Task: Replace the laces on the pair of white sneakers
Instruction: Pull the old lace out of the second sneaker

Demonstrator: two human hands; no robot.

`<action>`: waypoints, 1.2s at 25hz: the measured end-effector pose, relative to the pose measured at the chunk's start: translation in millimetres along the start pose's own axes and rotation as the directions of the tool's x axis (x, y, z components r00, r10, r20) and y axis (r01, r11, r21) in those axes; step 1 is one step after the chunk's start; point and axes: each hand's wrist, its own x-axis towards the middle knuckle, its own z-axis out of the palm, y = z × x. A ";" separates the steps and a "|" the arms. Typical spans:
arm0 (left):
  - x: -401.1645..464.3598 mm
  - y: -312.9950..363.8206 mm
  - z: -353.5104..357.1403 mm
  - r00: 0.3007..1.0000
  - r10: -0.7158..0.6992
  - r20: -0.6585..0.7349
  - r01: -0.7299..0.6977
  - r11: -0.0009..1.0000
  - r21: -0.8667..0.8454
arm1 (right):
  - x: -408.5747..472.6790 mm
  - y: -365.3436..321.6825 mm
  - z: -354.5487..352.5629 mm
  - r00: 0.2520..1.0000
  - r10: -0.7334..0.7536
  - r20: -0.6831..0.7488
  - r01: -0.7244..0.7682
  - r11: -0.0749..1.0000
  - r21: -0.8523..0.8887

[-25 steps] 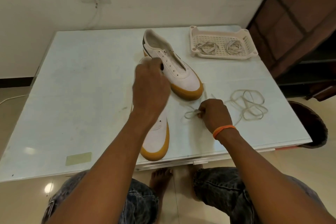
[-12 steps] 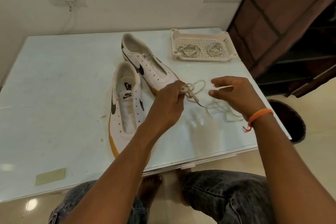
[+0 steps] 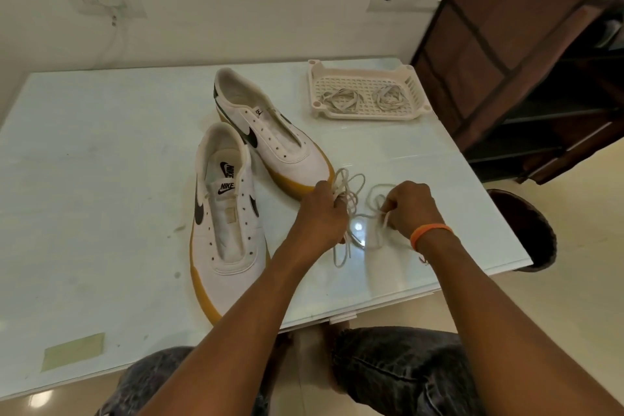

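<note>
— Where's the lace?
— The white shoelace [image 3: 353, 199] stretches between both hands, beside the sneakers.
— Grips?
— The left hand [image 3: 322, 216] clutches loops; the right hand [image 3: 410, 208] pinches a strand.
— The sneakers?
— The near sneaker [image 3: 228, 219] and the far sneaker [image 3: 270, 132] are laceless, toes toward the person.

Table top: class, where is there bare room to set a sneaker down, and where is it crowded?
Free: the wide stretch of table left of the near sneaker, and the strip between the far sneaker and the tray. Crowded: the right front, where the left hand and right hand hold the loose lace.
</note>
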 end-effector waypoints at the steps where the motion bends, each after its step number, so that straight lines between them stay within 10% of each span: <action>1: 0.1 1.8 1.3 0.998 -0.018 0.054 0.022 0.997 -0.073 | -8.3 -12.5 -5.0 0.996 -0.033 0.083 0.021 0.989 0.146; 6: -10.0 13.0 3.5 0.956 0.105 0.275 0.026 0.902 -0.432 | -44.7 -43.3 -47.9 0.946 -0.322 0.030 0.218 0.700 0.680; 10: -12.3 16.0 8.8 0.992 0.094 0.079 -0.049 0.892 -0.449 | -43.9 -48.3 -36.3 0.908 -0.359 -0.216 0.409 0.873 0.267; 12: -11.8 18.4 8.3 0.995 0.102 -0.002 -0.093 0.903 -0.419 | -40.7 -46.9 -35.7 0.948 -0.286 -0.141 0.319 0.856 0.407; 15: -8.8 22.1 -1.4 0.997 0.047 -0.057 -0.072 0.800 -0.595 | -39.9 -32.0 -39.9 0.981 -0.080 0.176 -0.130 0.398 0.908; 18: -6.3 28.5 -12.4 0.997 0.019 0.071 0.052 0.510 -0.859 | -50.8 -33.6 -24.3 0.875 0.030 0.483 -0.483 0.099 0.870; 22: -10.3 34.7 -15.6 0.965 0.070 0.253 0.217 0.330 -0.919 | -72.9 -75.6 -1.1 0.816 -0.293 0.498 -0.576 -0.342 0.742; 26: -5.8 20.4 2.7 0.973 0.067 -0.220 -0.161 0.882 -0.443 | -70.5 -84.9 -9.5 0.881 -0.219 0.419 -0.472 -0.473 0.744; 30: -6.0 6.4 20.1 0.892 0.285 -0.351 -0.205 0.947 0.248 | -72.4 -84.1 14.0 0.921 -0.048 0.388 -0.374 -0.397 0.839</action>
